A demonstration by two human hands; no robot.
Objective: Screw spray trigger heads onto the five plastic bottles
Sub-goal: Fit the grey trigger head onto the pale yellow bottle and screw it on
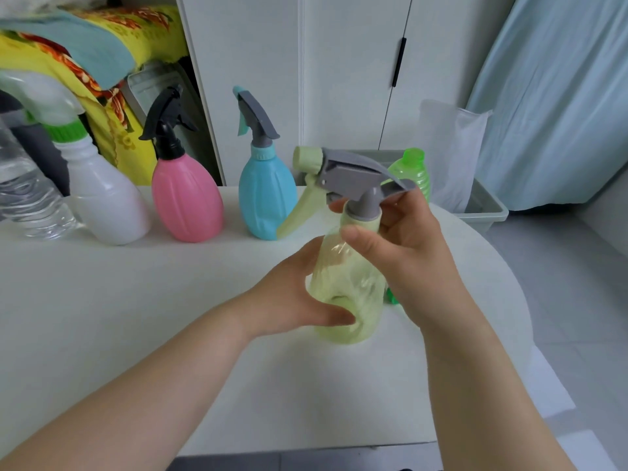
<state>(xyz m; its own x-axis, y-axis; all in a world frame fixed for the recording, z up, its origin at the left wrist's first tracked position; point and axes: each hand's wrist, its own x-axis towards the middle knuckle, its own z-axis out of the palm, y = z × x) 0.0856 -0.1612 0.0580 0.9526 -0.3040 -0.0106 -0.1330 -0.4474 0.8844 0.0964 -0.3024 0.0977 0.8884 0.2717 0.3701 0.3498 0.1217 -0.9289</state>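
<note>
Back of white table point(102, 317): white bottle point(105, 205), pink bottle point(187, 198), blue bottle point(266, 198), each topped with a sprayer | centre: left hand point(299, 294) wraps around yellow bottle point(346, 300), upright on table | right hand point(407, 253) pinches collar of its grey trigger head point(353, 175) | behind it: green bottle point(413, 171)

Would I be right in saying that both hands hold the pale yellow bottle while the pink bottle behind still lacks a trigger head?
Not quite: the head view shows the pink bottle already carrying a black trigger head. The left hand and right hand do hold the pale yellow bottle.
</note>
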